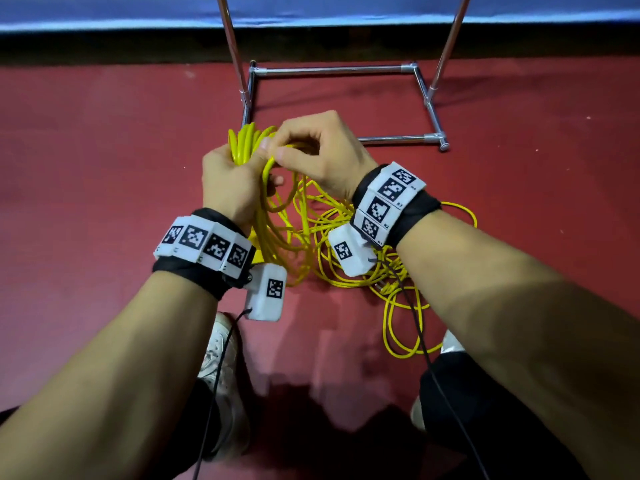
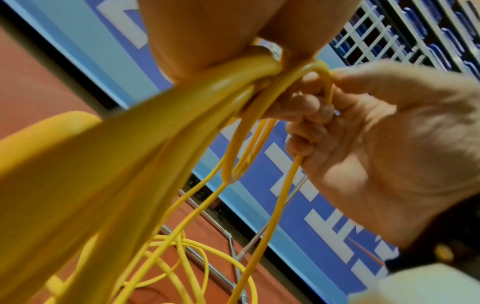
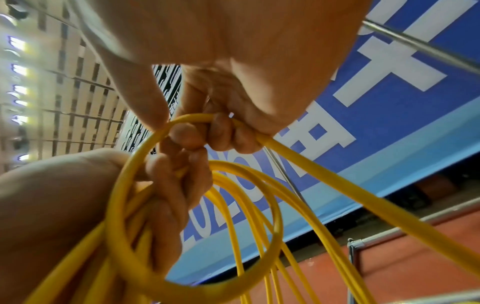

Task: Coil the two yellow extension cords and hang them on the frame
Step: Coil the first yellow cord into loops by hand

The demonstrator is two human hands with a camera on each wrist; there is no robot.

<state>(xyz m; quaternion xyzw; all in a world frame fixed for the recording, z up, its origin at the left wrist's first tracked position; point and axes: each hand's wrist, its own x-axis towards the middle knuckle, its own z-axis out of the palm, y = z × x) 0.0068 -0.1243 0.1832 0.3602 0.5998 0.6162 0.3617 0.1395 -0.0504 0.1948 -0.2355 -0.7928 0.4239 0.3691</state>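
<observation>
My left hand (image 1: 235,174) grips a bundle of several yellow cord loops (image 1: 244,143), which hang down below it (image 2: 109,164). My right hand (image 1: 311,150) sits right beside it and pinches a fresh loop of the same yellow cord (image 3: 145,148) between thumb and curled fingers, against the bundle. The rest of the yellow cord (image 1: 346,244) lies in a loose tangle on the red floor under my wrists. The chrome tube frame (image 1: 332,71) stands just beyond my hands, its base on the floor and two uprights rising out of view.
A blue banner wall (image 1: 311,12) runs behind the frame. My white shoes (image 1: 221,358) and dark trouser legs (image 1: 467,393) are at the bottom, with black sensor cables (image 1: 221,375) hanging from my wrist bands. Red floor (image 1: 104,150) spreads left and right.
</observation>
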